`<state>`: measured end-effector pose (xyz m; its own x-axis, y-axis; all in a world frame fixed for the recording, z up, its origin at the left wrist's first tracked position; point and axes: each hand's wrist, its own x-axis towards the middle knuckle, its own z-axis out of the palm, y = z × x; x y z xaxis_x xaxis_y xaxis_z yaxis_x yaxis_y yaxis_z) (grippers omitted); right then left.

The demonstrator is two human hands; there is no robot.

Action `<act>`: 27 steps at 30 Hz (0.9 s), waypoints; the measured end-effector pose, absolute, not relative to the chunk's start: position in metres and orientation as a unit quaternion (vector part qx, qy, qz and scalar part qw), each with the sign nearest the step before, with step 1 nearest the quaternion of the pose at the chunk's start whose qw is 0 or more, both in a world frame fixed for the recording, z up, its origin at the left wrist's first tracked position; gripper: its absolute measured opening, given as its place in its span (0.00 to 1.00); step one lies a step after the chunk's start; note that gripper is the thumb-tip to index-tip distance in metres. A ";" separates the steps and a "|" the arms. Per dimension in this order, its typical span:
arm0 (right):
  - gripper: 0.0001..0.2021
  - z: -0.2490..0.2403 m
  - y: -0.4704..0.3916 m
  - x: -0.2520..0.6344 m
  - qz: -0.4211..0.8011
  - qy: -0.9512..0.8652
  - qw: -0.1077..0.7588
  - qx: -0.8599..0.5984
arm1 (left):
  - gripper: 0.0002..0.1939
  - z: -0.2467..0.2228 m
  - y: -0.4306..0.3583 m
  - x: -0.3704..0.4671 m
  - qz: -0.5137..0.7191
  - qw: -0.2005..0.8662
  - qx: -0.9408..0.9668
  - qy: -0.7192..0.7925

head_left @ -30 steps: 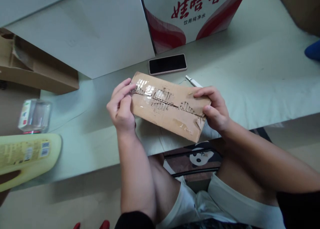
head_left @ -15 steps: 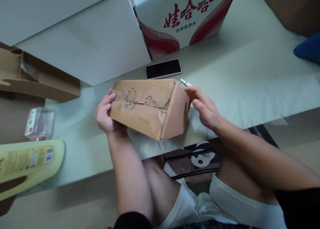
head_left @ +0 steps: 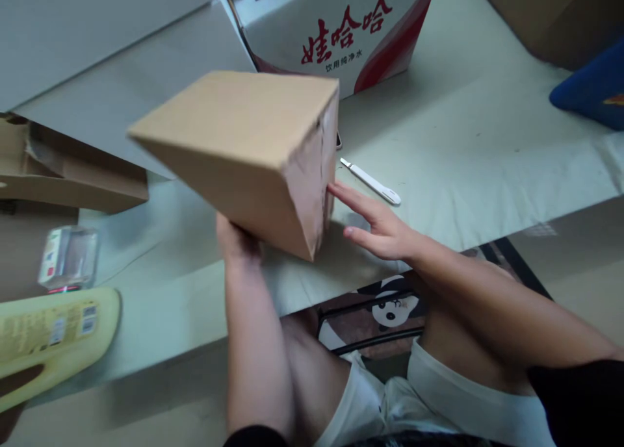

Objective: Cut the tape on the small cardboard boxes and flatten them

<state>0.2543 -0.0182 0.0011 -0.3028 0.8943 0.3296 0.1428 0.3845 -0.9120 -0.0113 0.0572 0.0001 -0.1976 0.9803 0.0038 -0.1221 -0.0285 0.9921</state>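
A brown cardboard box (head_left: pixel 229 119) is held up tilted above the table, its worn side turned to the right. My left hand (head_left: pixel 236 239) grips it from below and behind, the fingers hidden by the box. My right hand (head_left: pixel 377 223) has its fingers stretched out, and the index fingertip is at the box's right side, seemingly touching it. On the table beyond that hand lies a slim white craft knife (head_left: pixel 371 182). The corner of a phone (head_left: pixel 338 140) peeks out from behind the box.
White cartons (head_left: pixel 121 76) and a red-and-white water carton (head_left: pixel 346 44) stand at the back. On the left are an open cardboard box (head_left: pixel 97 180), a clear plastic container (head_left: pixel 71 257) and a yellow bottle (head_left: pixel 63 336). A blue object (head_left: pixel 592 89) sits at the right.
The box has been lifted and turned, so its plain faces now show and the worn side points right. More of the knife is visible, while the phone is mostly covered.
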 end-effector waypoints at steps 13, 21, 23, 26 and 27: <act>0.33 -0.002 -0.019 0.257 0.415 -0.631 0.505 -0.417 | 0.38 -0.008 0.032 0.000 0.351 0.630 0.402 0.565; 0.30 -0.006 -0.018 0.259 0.413 -0.635 0.509 -0.409 | 0.42 0.019 0.028 -0.006 0.146 0.649 0.463 0.586; 0.31 -0.004 -0.018 0.257 0.413 -0.634 0.498 -0.425 | 0.42 0.026 0.027 -0.003 0.122 0.648 0.465 0.590; 0.30 -0.003 -0.017 0.254 0.407 -0.635 0.502 -0.422 | 0.44 0.030 0.025 -0.001 0.085 0.647 0.463 0.600; 0.30 -0.003 -0.017 0.253 0.406 -0.636 0.506 -0.418 | 0.45 0.030 0.024 -0.002 0.075 0.643 0.465 0.604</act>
<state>0.2535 -0.0170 -0.0032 -0.1392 0.9422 0.3049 0.1208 0.3217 -0.9391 -0.0021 0.0242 0.0296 0.2597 0.6587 -0.7062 0.4645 0.5559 0.6893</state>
